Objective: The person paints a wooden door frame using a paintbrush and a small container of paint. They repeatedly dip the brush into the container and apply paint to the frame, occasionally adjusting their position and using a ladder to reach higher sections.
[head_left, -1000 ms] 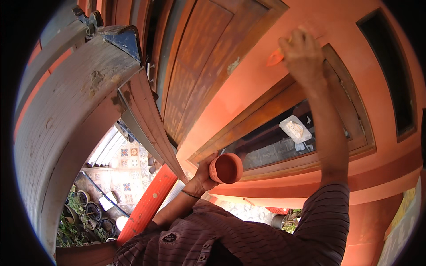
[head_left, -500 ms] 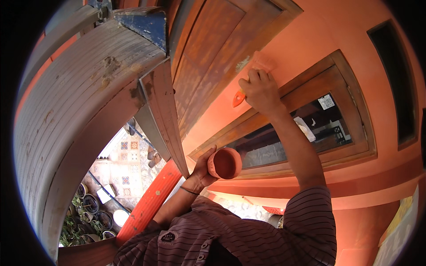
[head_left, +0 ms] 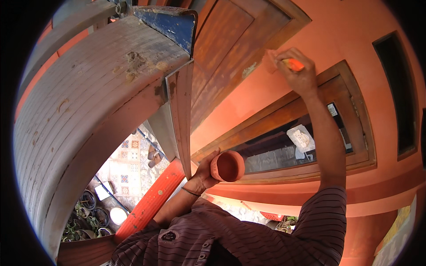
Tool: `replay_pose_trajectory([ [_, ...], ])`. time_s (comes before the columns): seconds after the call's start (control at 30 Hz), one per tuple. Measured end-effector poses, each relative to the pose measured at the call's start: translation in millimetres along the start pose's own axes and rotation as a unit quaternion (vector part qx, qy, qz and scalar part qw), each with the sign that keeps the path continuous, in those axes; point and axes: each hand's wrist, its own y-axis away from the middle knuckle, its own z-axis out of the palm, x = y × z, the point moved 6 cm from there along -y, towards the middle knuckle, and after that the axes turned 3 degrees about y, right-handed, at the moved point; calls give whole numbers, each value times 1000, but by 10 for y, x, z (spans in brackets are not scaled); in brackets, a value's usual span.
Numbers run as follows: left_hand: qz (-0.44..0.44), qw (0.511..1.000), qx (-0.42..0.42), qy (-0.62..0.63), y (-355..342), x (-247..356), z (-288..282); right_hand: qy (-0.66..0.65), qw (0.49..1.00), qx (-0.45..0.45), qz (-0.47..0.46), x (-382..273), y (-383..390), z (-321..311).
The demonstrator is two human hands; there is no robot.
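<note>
My left hand (head_left: 207,172) is wrapped around an orange paint-stained cup (head_left: 227,166), its open mouth facing up and dark inside. Up at the wall, my right hand (head_left: 298,73) grips a paintbrush (head_left: 293,64) by its bright orange and yellow handle. The bristle end meets the orange wall (head_left: 253,95) beside the brown wooden door panel (head_left: 222,48), mostly hidden by my fingers. Fresh-looking, paler orange shows around the brush.
A wood-framed window (head_left: 270,150) lies under my right forearm. On my left rises a large grey ribbed metal piece (head_left: 88,84) with a blue end (head_left: 166,26). Below are an orange-red beam (head_left: 151,199), patterned floor tiles (head_left: 126,166) and potted plants (head_left: 88,217).
My right hand has moved right and slightly upward along the wall with the paintbrush, whose handle has swung to the right. The cup has stayed in my left hand. The view has shifted slightly.
</note>
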Motion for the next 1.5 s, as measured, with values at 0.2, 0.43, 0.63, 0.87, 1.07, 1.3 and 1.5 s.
replay_pose_trajectory([
  [0.2,-16,1000,-5,7,-3,-50,-4,3,1000,20,-18,102,-276,-584],
  [0.43,3,1000,-1,22,-54,-34,-119,42,994,41,-91,90,-443,-921],
  [0.63,-7,1000,-18,22,-15,-44,-13,118,983,66,-128,-24,-469,-1208],
  [0.87,-19,1000,20,1,12,-57,-6,447,854,108,-245,-620,-384,-1308],
  [1.07,-18,1000,-17,6,-50,-87,-90,469,844,-70,-249,-437,-198,-330],
  [1.3,3,999,16,-30,31,2,-29,167,968,-112,149,-244,-417,-373],
  [1.5,-22,1000,-8,18,-31,-94,-83,158,973,140,92,284,-621,-1484],
])
